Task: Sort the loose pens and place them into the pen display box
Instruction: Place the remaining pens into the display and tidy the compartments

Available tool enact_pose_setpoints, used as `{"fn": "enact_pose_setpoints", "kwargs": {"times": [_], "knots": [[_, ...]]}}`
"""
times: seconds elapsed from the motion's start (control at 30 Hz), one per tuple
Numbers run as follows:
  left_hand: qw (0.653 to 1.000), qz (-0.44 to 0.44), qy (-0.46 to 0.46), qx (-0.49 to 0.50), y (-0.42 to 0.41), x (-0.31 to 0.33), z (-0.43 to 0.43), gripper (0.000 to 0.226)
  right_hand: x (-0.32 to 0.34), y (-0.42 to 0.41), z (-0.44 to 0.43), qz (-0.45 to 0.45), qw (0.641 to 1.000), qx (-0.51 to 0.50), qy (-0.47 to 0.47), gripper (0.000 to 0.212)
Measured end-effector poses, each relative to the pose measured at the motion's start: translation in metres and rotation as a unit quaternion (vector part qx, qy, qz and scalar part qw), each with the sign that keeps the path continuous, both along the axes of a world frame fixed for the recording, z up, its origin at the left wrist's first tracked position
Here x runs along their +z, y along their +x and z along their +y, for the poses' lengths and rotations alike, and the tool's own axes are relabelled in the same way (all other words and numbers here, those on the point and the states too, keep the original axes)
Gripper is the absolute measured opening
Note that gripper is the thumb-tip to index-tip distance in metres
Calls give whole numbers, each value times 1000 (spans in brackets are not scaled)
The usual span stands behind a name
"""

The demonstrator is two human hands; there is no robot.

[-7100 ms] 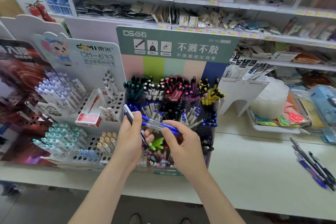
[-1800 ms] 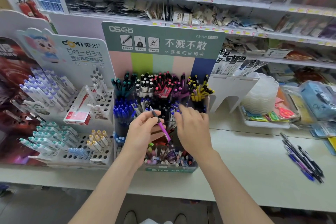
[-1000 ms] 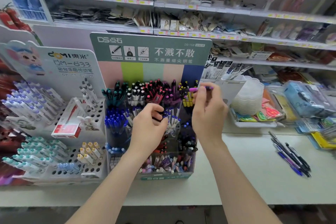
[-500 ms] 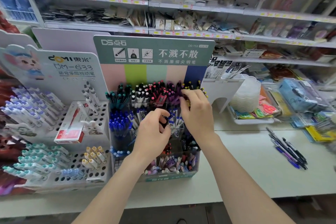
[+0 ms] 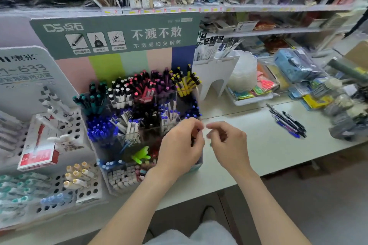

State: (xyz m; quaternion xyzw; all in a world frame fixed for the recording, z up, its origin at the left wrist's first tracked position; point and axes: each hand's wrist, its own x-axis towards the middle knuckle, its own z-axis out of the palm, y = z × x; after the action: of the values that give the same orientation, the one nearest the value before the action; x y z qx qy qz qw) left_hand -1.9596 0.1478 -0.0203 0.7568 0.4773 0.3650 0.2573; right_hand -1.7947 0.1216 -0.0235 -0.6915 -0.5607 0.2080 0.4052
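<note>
Pen display box [image 5: 179, 103], clear-walled, is set on the counter [image 5: 258, 149]. Its back row is filled with teal, white, pink, purple and yellow pens [image 5: 185, 81]; the middle cells are packed with blue-capped pens [image 5: 99, 129]. Loose pens [image 5: 288, 123] are left in a bunch on the counter, well right of the box. Left hand [image 5: 180, 145] is held curled at the box's right front; contents of its grip cannot be told. Right hand [image 5: 229, 143] is loosely curled just beside it; nothing is seen held.
</note>
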Motion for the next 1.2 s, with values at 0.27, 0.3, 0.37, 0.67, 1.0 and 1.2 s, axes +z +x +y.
{"fn": "enact_pose_setpoints", "kwargs": {"times": [0.27, 0.3, 0.37, 0.67, 1.0, 1.2], "knots": [[951, 207, -120, -194, 125, -27, 30, 25, -45, 138, 7, 12, 977, 13, -215, 28], [931, 250, -148, -221, 145, -34, 39, 30, -52, 160, 13, -3, 973, 12, -233, 26], [895, 313, -200, -247, 187, -46, 55, 35, -65, 206, 25, -35, 962, 19, -269, 27], [856, 382, -232, -259, 369, -100, 108, 47, -137, 408, 62, -166, 912, -25, -373, 50], [822, 447, -248, -250, 488, -162, 187, 80, -204, 514, 104, -179, 875, -124, -433, 131], [812, 464, -266, -234, 533, -182, 221, 111, -224, 522, 113, -205, 879, -58, -427, 117]]}}
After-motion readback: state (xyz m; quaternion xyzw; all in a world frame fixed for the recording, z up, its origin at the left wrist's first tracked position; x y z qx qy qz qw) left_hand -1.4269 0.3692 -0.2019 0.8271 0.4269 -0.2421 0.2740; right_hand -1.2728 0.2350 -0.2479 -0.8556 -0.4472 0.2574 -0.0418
